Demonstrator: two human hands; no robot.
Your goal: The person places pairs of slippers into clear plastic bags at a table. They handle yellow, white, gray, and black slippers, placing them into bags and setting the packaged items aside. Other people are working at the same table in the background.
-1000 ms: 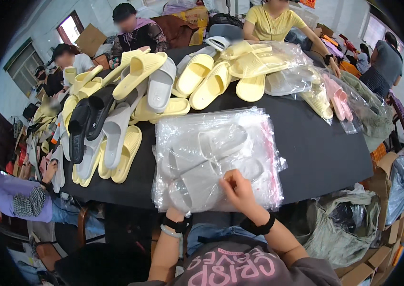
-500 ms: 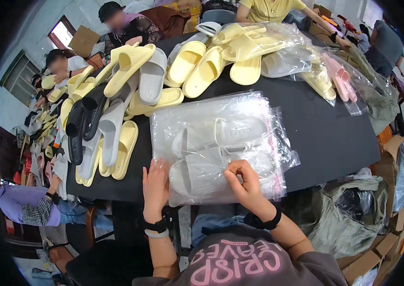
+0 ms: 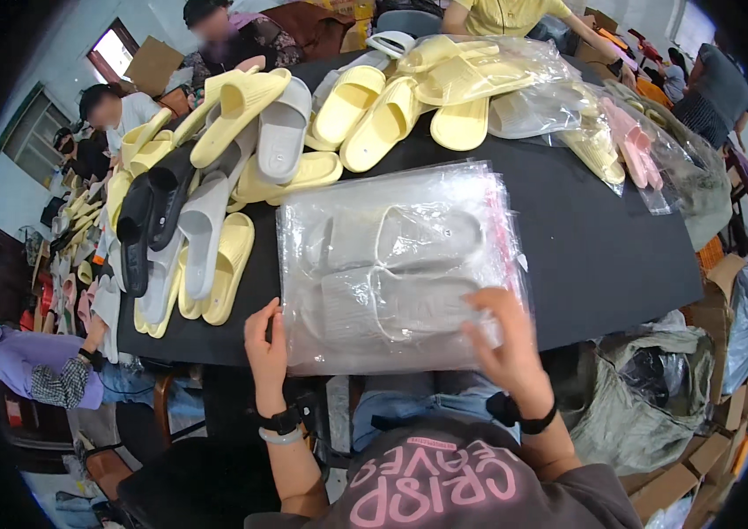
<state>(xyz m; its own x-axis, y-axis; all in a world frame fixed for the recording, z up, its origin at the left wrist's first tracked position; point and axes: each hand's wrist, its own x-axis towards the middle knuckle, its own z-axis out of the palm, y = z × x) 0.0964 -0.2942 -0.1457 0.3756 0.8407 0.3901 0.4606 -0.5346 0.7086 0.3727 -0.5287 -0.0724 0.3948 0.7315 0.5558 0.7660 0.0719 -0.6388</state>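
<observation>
A pair of pale grey slippers (image 3: 431,236) lies inside a clear plastic bag (image 3: 303,231) on the black table in front of me. The pair lies sideways, one slipper above the other, and shiny film covers both. At the bag's left edge is my left hand (image 3: 265,353), its fingers bent and apart with nothing visible in them. Over the lower right part of the bag, my right hand (image 3: 508,342) hovers or rests with fingers spread, slightly blurred. Whether its fingertips touch the film I cannot tell. Along the bag's right side runs a pinkish strip (image 3: 508,234).
Loose yellow slippers (image 3: 231,264), grey slippers (image 3: 284,132) and black slippers (image 3: 136,234) pile up at the left. Bagged yellow slippers (image 3: 471,79) and pink slippers (image 3: 634,145) lie at the back right. A large sack (image 3: 647,406) stands right of the table. Several people work around.
My right hand has come out of a pinch on the film and moved right, fingers spreading. My left hand has drawn back to the bag's left edge. The film over the slippers lies differently.
</observation>
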